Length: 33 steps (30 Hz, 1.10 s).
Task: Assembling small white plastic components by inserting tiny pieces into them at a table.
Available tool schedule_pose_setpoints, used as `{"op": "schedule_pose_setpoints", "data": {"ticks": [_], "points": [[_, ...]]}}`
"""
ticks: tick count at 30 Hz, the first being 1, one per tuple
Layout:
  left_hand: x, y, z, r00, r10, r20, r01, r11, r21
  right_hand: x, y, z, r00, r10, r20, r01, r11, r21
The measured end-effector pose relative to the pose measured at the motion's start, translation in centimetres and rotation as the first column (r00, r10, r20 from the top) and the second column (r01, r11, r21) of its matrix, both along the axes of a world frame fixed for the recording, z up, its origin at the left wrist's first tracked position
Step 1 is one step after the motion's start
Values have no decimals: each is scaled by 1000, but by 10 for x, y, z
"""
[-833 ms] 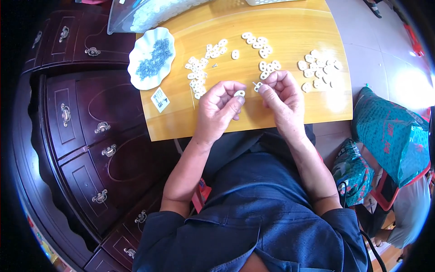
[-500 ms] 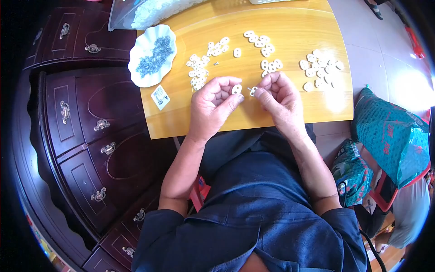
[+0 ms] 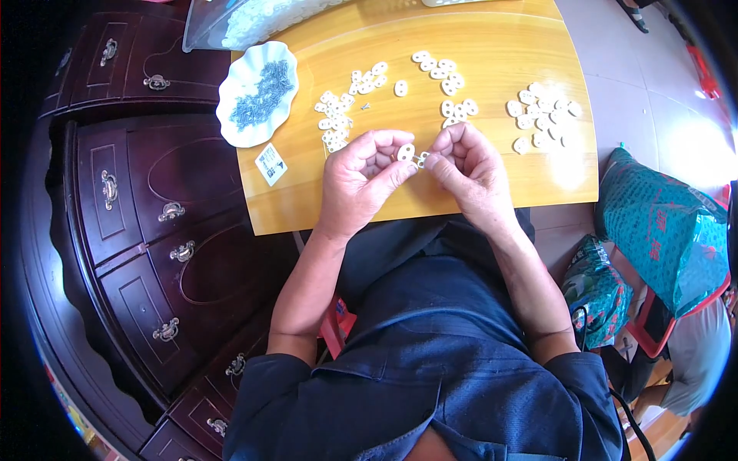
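Observation:
Between the thumb and fingertips of my left hand (image 3: 360, 170) is a white oval two-hole piece (image 3: 406, 152), its flat face turned up. My right hand (image 3: 470, 165) pinches a second small white holed piece (image 3: 422, 160), from which a thin metal pin seems to stick out toward the first. The two pieces meet or nearly meet; I cannot tell whether the pin sits in a hole. Beyond my hands lie loose white pieces (image 3: 334, 121) on the left and a row of similar two-hole pieces (image 3: 440, 73) toward the middle. One single piece (image 3: 400, 88) lies apart.
A scalloped white dish (image 3: 284, 55) holds many small dark metal pins. Near it lies a white printed card (image 3: 270, 164). More oval pieces (image 3: 542, 119) are spread at the table's right. A clear bin (image 3: 204, 27) stands at the back left, and teal bags (image 3: 653, 223) are beside the table.
My right hand has moved slightly left, bringing its piece and pin up to the piece in my left hand. The left hand's piece has shifted a little to the right.

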State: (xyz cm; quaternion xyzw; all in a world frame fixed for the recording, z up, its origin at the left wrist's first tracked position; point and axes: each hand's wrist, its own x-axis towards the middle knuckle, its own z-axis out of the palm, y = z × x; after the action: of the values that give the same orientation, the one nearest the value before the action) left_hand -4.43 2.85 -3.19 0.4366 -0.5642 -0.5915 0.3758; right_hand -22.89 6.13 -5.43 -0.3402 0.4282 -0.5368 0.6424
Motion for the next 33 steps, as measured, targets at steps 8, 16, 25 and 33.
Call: {"op": "schedule_pose_setpoints", "data": {"ticks": [8,16,25,33], "points": [[0,0,-1,1000,-24,-2,24,1000,-8,1,1,-3,1000,9,2,-9,1000,-8],[-2,-4,-2,996,-74,-54,74,997,-8,-1,0,3,999,21,38,-22,999,26],[3,-10,8,974,-188,123,195,979,-51,-8,-1,7,989,134,67,-144,973,179],[-13,-4,24,947,-59,317,172,924,-342,-12,-1,2,975,142,169,-174,965,194]]}}
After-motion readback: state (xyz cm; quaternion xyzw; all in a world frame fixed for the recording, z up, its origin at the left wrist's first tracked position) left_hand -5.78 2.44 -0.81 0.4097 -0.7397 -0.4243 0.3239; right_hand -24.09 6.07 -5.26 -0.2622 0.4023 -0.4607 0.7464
